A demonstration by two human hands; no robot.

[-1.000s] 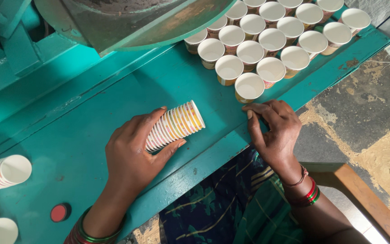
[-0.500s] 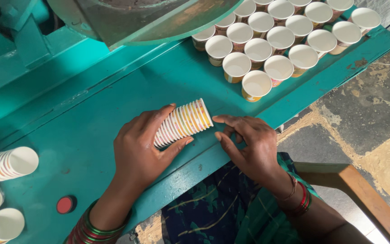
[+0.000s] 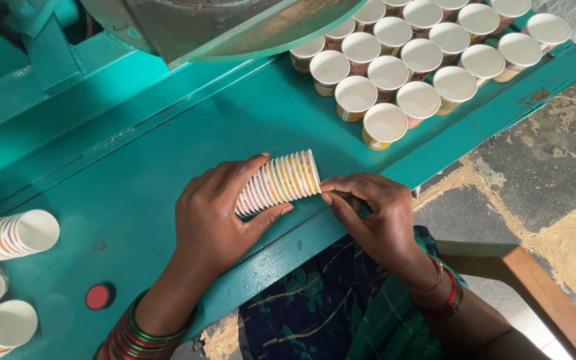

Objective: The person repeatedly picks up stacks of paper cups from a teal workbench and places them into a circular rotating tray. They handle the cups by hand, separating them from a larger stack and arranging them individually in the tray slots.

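Observation:
My left hand (image 3: 211,217) grips a stack of nested paper cups (image 3: 281,181) lying on its side on the teal machine table (image 3: 121,193), mouth toward the right. The fingertips of my right hand (image 3: 371,213) touch the rim of the stack's open end. Upright single paper cups (image 3: 395,70) stand in rows at the table's far right.
Another lying stack of cups (image 3: 8,237) and more cups (image 3: 1,327) sit at the left edge. A red button (image 3: 99,297) is near the front left. A green machine cover (image 3: 235,27) overhangs the back. A wooden seat edge (image 3: 535,287) and dusty floor lie at right.
My right hand has moved left from the nearest upright cup to the open end of the stack. The left hand keeps holding the stack.

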